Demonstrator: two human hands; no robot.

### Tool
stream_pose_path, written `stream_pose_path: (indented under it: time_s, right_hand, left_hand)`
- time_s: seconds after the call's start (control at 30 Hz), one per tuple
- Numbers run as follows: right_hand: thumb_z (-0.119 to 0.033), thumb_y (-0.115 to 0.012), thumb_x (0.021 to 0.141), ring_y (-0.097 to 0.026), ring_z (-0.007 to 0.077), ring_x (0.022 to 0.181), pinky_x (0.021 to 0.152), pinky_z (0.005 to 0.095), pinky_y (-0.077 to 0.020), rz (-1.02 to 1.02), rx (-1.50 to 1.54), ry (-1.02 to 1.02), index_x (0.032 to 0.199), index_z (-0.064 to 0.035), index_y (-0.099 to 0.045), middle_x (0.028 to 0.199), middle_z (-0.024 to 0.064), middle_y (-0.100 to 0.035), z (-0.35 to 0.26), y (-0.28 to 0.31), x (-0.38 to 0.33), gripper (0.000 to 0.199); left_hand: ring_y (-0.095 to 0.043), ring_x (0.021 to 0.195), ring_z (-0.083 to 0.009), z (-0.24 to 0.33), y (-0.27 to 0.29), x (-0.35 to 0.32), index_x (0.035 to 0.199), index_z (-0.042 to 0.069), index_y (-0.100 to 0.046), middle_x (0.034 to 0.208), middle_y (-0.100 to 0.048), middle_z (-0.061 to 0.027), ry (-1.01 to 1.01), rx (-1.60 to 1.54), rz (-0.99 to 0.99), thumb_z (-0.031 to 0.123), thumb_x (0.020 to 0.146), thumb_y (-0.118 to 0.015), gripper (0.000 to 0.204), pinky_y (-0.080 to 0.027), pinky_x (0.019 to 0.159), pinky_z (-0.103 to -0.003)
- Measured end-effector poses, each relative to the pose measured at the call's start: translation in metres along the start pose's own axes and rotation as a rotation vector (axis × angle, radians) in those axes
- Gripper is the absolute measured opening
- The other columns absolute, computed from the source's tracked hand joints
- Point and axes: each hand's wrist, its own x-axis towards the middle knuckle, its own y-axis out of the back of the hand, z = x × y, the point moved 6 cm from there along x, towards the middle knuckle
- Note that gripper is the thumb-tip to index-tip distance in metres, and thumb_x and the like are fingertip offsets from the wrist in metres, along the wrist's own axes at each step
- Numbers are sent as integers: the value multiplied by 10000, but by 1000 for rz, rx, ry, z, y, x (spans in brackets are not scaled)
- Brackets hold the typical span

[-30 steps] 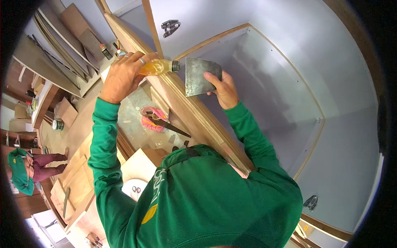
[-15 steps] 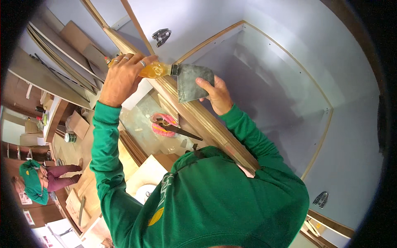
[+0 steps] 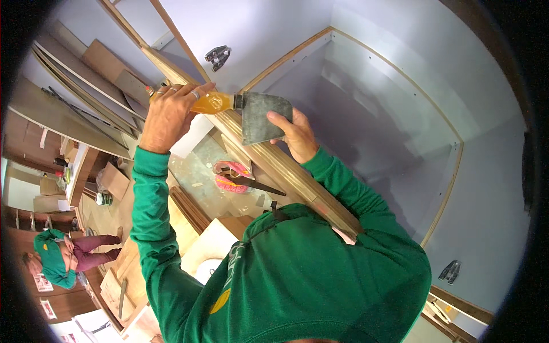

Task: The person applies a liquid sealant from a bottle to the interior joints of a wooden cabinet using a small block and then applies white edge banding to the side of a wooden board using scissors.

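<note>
My left hand [image 3: 171,111], with rings on its fingers, wraps round an amber, see-through bottle [image 3: 213,103] held lying on its side. Its black end [image 3: 238,102] is against or just over the upper left edge of a thin grey plate [image 3: 266,117] with one rounded corner. My right hand [image 3: 294,134] pinches that plate, thumb on its face and fingers behind. A small red tip [image 3: 150,90] shows past the left hand. Both hands are above a long wooden edge [image 3: 274,166]. Whether anything leaves the bottle cannot be seen.
Right of the edge is a pale cabinet-like recess with a wooden trim [image 3: 457,171] and metal hinges [image 3: 218,57]. Below left, a dark-bladed saw [image 3: 257,184] lies by a pink bundle [image 3: 229,178]. Boards [image 3: 86,91] lean at upper left. Another person [image 3: 63,257] stands at far left.
The whole view has shifted slightly. The plate and bottle keep contact or nearly so, with the plate moved a little left and down. Both hands keep their hold.
</note>
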Motion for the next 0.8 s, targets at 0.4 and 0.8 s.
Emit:
stream_pose_path:
  time_s: [0.4,0.8]
  right_hand:
    - [-215,-622,929,-617,119,921,644,286,-508,16,6,-86,1240,-107,-541,1079,4,-628,-1,-10,-6,338]
    - [-186,-618,922,-636,112,825,601,255,-538,-25,48,-18,1149,-57,-592,992,25,-656,4,-11,-5,262]
  left_hand:
    - [-630,1043,-292,-5,-1,-4,1328,232,-554,1176,-656,-87,46,-64,-75,56,699,-753,682,-475,960,-443]
    - [-636,1011,-292,-7,-5,-10,1338,198,-549,1109,-671,-86,37,-83,-60,78,707,-755,675,-494,934,-405]
